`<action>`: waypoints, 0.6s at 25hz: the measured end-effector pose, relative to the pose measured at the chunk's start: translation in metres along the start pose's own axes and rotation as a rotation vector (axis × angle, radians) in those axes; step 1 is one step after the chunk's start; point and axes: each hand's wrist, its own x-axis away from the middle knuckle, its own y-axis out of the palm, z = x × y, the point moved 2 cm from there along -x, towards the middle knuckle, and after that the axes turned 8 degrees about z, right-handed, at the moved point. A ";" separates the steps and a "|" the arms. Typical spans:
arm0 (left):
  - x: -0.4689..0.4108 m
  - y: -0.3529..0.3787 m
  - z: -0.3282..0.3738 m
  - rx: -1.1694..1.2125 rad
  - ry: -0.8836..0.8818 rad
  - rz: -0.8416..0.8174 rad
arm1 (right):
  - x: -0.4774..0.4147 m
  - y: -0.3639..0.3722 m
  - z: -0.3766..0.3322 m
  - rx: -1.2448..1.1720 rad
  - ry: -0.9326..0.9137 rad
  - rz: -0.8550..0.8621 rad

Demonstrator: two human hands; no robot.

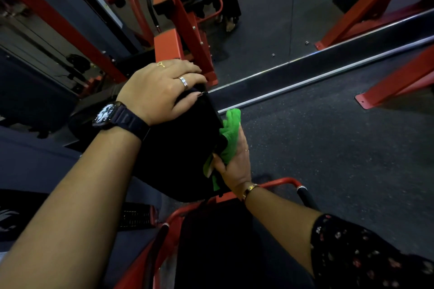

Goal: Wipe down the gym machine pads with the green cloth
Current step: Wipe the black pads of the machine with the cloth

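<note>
Head view. The black pad [183, 148] of the gym machine is standing at the centre of the frame, with its dark face turning toward the camera. The left hand [162, 87] is lying at the pad's eleven o'clock. Its fingers are bending over the top edge and its thumb is pressing on the near face, so it is holding the pad. A dark wristwatch [108, 114] is sitting on that wrist.

The right hand [234, 159] is working at the pad's three o'clock. It is gripping the green cloth [231, 134], with the thumb pinching the fabric against the pad's right edge. The cloth is bunching between palm and pad, one end is sticking out toward twelve o'clock of the hand and another is hanging toward seven o'clock. A thin bracelet [250, 189] is circling this wrist, and a floral sleeve [366, 253] is covering the upper arm at the frame's five o'clock.

The red frame [195, 37] of the machine is rising at the pad's twelve o'clock. A red handle bar [281, 180] with a black grip is curving at the pad's five o'clock, over the dark speckled floor [328, 148].
</note>
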 end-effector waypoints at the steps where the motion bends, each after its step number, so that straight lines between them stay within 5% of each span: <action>1: 0.005 0.000 -0.002 -0.001 -0.024 0.024 | 0.009 0.002 0.006 0.026 0.071 -0.021; 5: 0.026 -0.003 -0.009 -0.067 -0.007 0.091 | 0.042 0.014 0.018 0.241 0.142 -0.044; 9: 0.042 -0.005 -0.016 -0.080 -0.015 0.102 | 0.043 0.011 0.042 0.480 -0.390 -0.066; 15: 0.047 -0.003 -0.016 -0.073 -0.094 0.155 | 0.003 0.012 -0.020 0.488 -0.685 0.154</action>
